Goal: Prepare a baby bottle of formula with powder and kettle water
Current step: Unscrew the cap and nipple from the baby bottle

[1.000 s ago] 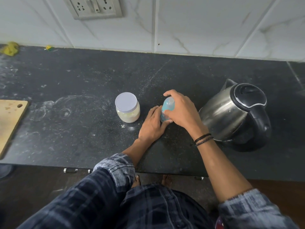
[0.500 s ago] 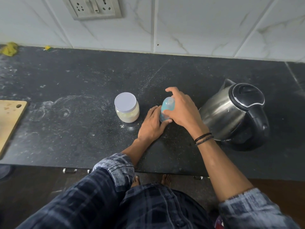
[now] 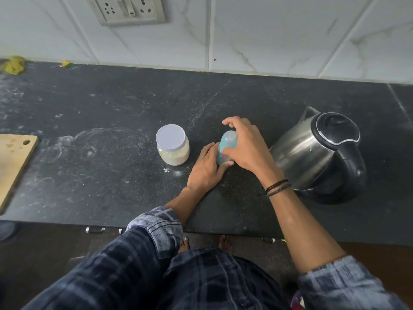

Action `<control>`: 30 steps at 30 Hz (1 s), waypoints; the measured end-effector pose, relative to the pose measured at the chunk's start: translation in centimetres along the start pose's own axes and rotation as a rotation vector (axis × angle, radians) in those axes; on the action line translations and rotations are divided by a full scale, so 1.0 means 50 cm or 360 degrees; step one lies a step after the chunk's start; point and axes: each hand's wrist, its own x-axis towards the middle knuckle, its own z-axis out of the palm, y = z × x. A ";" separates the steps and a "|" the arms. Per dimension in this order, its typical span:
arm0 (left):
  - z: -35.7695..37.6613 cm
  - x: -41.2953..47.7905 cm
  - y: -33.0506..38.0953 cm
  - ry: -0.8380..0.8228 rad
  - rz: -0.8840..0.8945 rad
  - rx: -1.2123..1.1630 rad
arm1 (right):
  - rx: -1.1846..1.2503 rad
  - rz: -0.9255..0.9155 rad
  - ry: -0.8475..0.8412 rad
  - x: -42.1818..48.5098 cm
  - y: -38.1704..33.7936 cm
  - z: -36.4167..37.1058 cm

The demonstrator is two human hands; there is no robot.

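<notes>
A wooden cutting board (image 3: 13, 166) lies at the far left edge of the dark desk (image 3: 107, 193), well apart from both hands. A powder jar (image 3: 172, 144) with a pale lid stands upright just to the left of the left hand (image 3: 206, 170), near it but not touching; whitish powder fills its lower part, and a few white specks dot the desk between jar and hand.

The left hand rests low on the desk, fingers together and curled around the base of the baby bottle (image 3: 225, 148), the thumb wrapping its near side. The bottle stands upright between the two hands, its blue-tinted body partly hidden by them and its clear cap showing on top.

The right hand (image 3: 245, 146) comes over the bottle from the right, thumb pressed on the near side of the bottle's upper part and the fingers arched over the cap, the index finger lifted and spread away from the rest. Two dark bands circle the right wrist.

Just to the right of the right hand stands the steel kettle (image 3: 312, 153) with black lid and handle, close to the wrist. Whether they touch cannot be told. On the tiled wall beyond the hands sits a wall socket (image 3: 127, 8).
</notes>
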 end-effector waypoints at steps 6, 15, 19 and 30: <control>0.001 0.000 -0.001 0.0001 -0.0004 -0.0006 | -0.0056 -0.0002 -0.0001 -0.002 0.002 0.004; 0.004 0.002 -0.006 0.0002 -0.0008 -0.0022 | -0.0057 -0.0003 -0.0028 -0.004 0.002 0.000; 0.006 0.002 -0.008 0.0017 0.0004 -0.0014 | 0.0012 -0.0035 -0.0019 -0.004 -0.001 -0.005; 0.002 0.002 -0.006 0.0015 -0.0010 -0.0006 | 0.0009 -0.0020 -0.0030 0.001 -0.006 -0.006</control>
